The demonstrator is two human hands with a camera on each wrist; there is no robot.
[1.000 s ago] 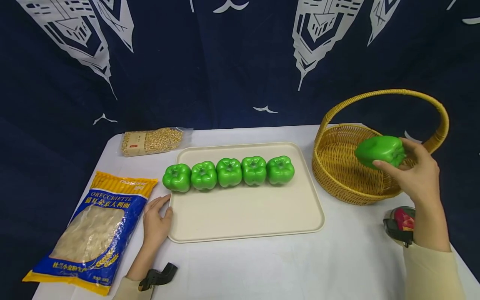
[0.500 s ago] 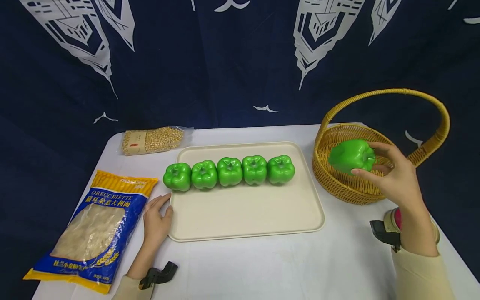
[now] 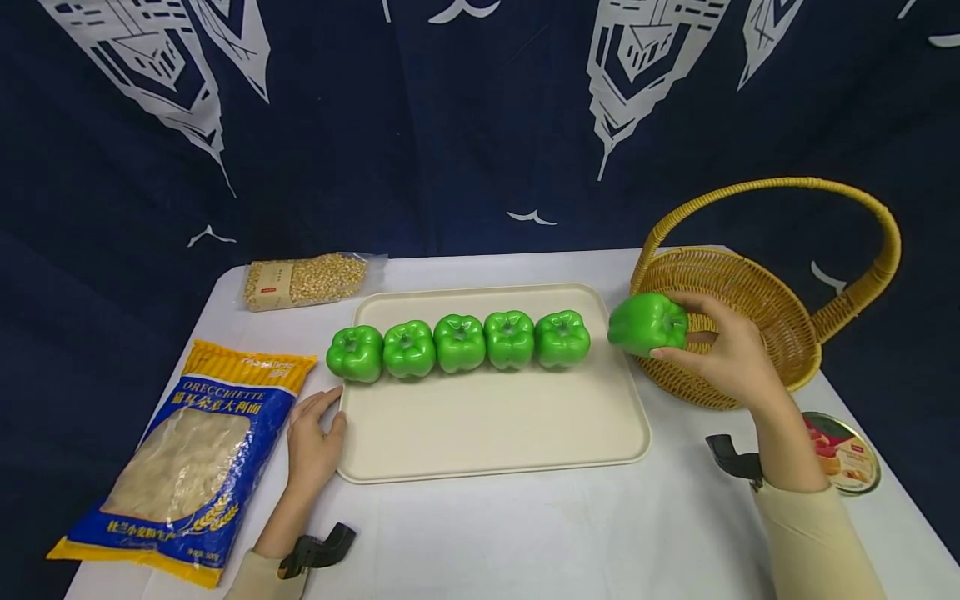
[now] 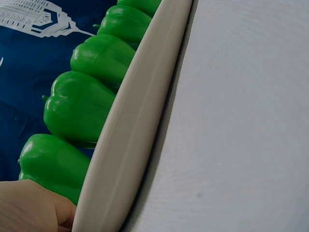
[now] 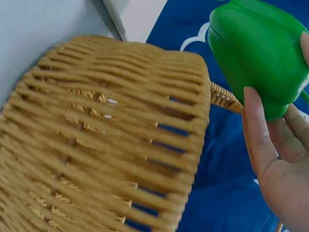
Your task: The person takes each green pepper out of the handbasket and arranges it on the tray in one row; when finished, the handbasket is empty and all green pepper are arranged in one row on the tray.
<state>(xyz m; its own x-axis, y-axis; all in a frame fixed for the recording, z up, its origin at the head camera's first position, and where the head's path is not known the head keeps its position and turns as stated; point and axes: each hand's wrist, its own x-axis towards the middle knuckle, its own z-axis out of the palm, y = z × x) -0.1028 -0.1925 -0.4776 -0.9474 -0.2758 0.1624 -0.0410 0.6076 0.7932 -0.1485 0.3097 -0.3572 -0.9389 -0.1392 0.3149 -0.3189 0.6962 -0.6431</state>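
My right hand [image 3: 723,346] pinches a green bell pepper [image 3: 647,324] between thumb and fingers, held over the gap between tray and basket. The right wrist view shows the same bell pepper [image 5: 258,53] gripped at one end, beside the wicker basket [image 5: 106,135]. Several more bell peppers [image 3: 459,342] stand in a row along the upper part of the beige tray [image 3: 495,429]. My left hand [image 3: 313,439] rests at the tray's left edge, its fingertips touching the rim. In the left wrist view only part of that hand [image 4: 34,208] shows, next to the tray wall [image 4: 130,121].
The wicker basket [image 3: 738,275] with its tall arched handle [image 3: 780,183] stands right of the tray. A round can [image 3: 843,454] sits partly behind the right forearm. A pasta bag [image 3: 187,467] lies at left, a bag of yellow kernels [image 3: 307,282] at the back.
My right hand has carried the bell pepper leftward from over the basket to just beyond the basket's left rim, uncovering more of the can. The left hand stays at the tray's edge.
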